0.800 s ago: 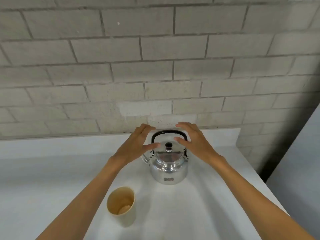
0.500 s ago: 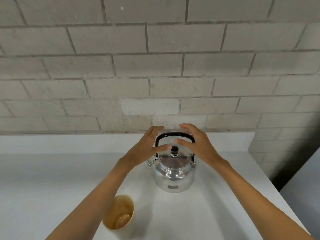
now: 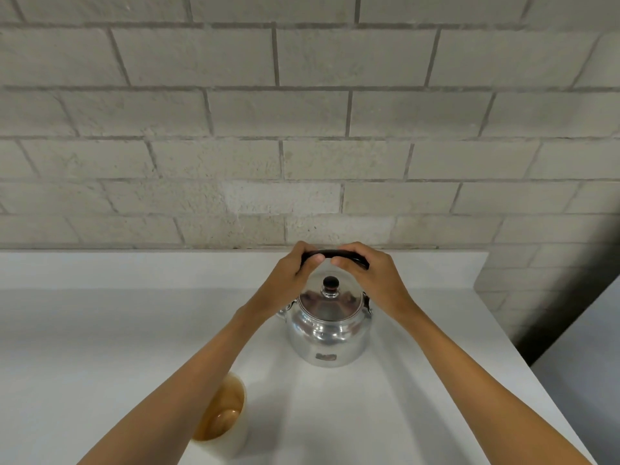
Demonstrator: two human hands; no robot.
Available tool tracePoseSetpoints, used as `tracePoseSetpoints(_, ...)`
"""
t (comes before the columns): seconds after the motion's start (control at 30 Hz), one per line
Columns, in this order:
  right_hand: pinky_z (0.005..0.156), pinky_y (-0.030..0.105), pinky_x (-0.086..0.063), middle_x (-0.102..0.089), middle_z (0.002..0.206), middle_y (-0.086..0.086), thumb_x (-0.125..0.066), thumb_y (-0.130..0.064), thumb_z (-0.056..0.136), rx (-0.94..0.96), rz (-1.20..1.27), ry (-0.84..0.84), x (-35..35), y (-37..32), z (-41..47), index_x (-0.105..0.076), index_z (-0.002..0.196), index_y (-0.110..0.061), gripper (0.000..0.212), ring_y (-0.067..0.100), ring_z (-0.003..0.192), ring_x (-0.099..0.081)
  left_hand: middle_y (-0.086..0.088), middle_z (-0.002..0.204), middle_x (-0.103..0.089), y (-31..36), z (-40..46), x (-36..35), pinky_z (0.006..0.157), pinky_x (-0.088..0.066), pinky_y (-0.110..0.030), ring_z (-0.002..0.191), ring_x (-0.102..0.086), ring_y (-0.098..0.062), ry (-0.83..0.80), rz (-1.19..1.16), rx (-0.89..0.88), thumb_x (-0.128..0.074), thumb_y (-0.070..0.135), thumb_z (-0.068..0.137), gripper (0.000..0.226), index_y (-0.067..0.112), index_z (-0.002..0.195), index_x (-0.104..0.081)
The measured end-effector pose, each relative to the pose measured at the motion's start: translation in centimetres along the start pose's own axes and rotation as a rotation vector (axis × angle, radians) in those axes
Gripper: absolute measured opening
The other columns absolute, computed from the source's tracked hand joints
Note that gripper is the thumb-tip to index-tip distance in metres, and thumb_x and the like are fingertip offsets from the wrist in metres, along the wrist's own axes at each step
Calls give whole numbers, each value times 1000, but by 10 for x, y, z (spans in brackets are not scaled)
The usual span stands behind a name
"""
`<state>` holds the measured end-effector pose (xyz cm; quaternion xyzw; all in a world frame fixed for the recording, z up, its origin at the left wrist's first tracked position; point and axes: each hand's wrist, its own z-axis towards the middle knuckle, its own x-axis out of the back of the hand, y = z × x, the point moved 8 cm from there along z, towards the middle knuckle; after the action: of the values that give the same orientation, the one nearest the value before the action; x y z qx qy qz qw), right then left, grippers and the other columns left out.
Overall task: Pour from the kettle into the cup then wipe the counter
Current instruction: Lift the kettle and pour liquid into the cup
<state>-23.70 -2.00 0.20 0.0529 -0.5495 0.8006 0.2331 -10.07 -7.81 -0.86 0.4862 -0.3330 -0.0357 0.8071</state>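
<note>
A shiny metal kettle (image 3: 328, 333) with a black lid knob stands upright on the white counter (image 3: 100, 330), near the back wall. Its black handle (image 3: 327, 254) arches over the lid. My left hand (image 3: 288, 280) grips the handle's left end and my right hand (image 3: 372, 280) grips its right end, fingers curled over the top. A cream cup (image 3: 224, 417) with a tan inside stands nearer to me, left of the kettle; my left forearm covers part of its rim. No cloth is in view.
A grey block wall (image 3: 302, 129) rises directly behind the counter. The counter's right edge (image 3: 523, 357) drops off to a dark gap, with a pale surface (image 3: 587, 380) beyond it at the far right.
Both hands hovered open around the kettle handle before; now they have closed on it from either side. The view has shifted closer and slightly downward.
</note>
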Motion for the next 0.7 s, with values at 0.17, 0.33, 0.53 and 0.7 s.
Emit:
tracePoseSetpoints(0.17, 72, 22, -49, -71, 85, 4, -70, -26, 84, 22, -7, 35, 14, -26, -3, -70, 93, -15, 14, 17, 79, -65, -8, 78, -54, 31, -4, 8, 62, -42, -18, 65, -48, -8, 25, 3, -46, -43, 31, 96, 16, 16, 94, -48)
tracePoseSetpoints(0.33, 71, 23, -50, -71, 82, 0, -73, -28, 82, 44, 41, 46, 33, -70, -10, -71, 88, -20, 10, 15, 78, -66, -23, 90, -57, 78, -16, 22, 71, -48, -39, 72, -51, -17, 43, -6, -102, -42, 34, 96, 18, 17, 95, -47)
tracePoseSetpoints(0.53, 64, 8, -48, -72, 75, -13, -79, -35, 71, 62, 117, 64, 49, -122, -31, -71, 75, -34, 9, -1, 72, -67, -12, 97, -60, 121, -42, 31, 76, -49, -35, 83, -58, -23, 41, -6, -82, -39, 40, 95, 20, 22, 97, -47)
tracePoseSetpoints(0.7, 66, 12, -51, -74, 77, -12, -81, -50, 62, 74, 101, 80, 50, -149, -56, -72, 75, -35, 22, 1, 75, -70, 8, 84, -56, 146, -73, 38, 61, -44, -10, 65, -54, 3, 57, -25, -120, -42, 34, 96, 19, 16, 99, -49)
